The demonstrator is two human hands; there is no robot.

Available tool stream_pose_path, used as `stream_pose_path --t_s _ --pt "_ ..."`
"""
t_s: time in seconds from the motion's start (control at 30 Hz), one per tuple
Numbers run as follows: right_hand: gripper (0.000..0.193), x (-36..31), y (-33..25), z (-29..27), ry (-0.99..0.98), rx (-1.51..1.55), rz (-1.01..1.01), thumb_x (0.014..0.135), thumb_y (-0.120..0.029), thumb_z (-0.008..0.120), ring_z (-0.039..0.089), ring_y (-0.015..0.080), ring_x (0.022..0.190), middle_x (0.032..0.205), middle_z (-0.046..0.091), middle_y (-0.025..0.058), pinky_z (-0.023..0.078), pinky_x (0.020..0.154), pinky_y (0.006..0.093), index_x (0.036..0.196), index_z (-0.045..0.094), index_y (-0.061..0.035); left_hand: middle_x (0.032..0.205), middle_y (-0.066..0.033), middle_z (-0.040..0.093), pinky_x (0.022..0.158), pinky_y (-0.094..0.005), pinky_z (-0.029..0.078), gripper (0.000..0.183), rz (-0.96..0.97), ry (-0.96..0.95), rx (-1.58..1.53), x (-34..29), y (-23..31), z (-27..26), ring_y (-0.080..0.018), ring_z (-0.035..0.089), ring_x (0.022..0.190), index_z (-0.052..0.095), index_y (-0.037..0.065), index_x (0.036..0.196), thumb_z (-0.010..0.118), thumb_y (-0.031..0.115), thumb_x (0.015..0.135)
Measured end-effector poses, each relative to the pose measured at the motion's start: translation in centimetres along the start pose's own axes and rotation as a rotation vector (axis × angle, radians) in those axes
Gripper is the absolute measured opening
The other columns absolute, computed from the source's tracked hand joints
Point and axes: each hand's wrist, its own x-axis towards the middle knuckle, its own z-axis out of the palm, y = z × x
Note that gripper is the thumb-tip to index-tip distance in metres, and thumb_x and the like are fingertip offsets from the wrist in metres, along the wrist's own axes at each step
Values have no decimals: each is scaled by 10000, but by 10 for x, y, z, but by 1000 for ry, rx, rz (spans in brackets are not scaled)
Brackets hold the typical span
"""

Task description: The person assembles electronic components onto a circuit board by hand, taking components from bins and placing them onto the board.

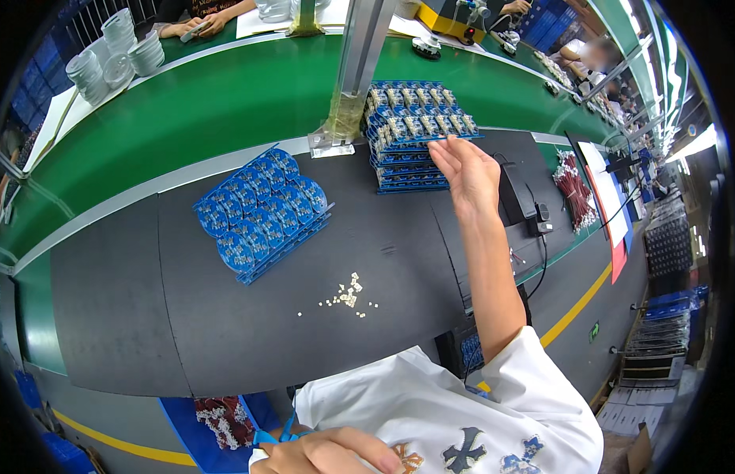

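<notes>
My right hand [468,175] reaches forward to a tall stack of blue circuit board panels [411,170], which carry rows of cream-coloured connectors. Its fingertips are closed at the front edge of an upper panel [454,139]. At the lower edge, my left hand [328,452] is held against the white shirt; the frame cuts off part of it, so its grip is hidden. Beside that wrist shows a light blue strap [277,436]. A lower stack of blue panels with round boards [265,205] lies left of centre on the black mat [367,245]. Small cream-coloured pieces [350,297] are scattered nearer me.
A metal post [356,71] rises behind the mat, before a green conveyor belt [210,103]. On the right are a black box [516,193] and a bundle of dark red wires [573,189]. Below the mat sits a blue bin [182,430]. Other people work across the belt.
</notes>
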Motion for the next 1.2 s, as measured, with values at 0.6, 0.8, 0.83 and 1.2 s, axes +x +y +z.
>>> stream_pose_path --t_s 0.6,0.8,0.83,1.2 --pt "417 -52 105 53 -569 -957 -376 705 -293 693 499 326 1030 1081 544 214 393 873 363 914 613 59 900 -177 591 834 -442 429 66 -189 315 667 -36 -17 -74 -318 553 922 562 -28 796 510 -42 758" --pt "334 -63 96 67 -493 -911 -600 697 -190 708 548 270 954 1047 572 185 445 794 349 893 619 65 1026 -204 542 887 -405 406 154 -308 384 860 -62 -13 -87 -308 523 1019 548 -68 917 477 -83 781" --pt "317 -67 93 70 -519 -624 -291 724 -155 688 570 225 893 1021 580 171 473 732 319 928 601 70 1026 -204 542 887 -405 406 154 -300 388 868 -61 -13 -86 -308 523 1019 548 -68 917 477 -83 781" --pt "350 -179 20 55 -701 -256 -388 683 40 692 607 181 806 940 590 167 518 626 260 993 539 92 1386 -253 159 1037 -446 157 710 -77 270 1700 -19 -30 -93 -364 164 1296 186 -38 1325 582 38 742"
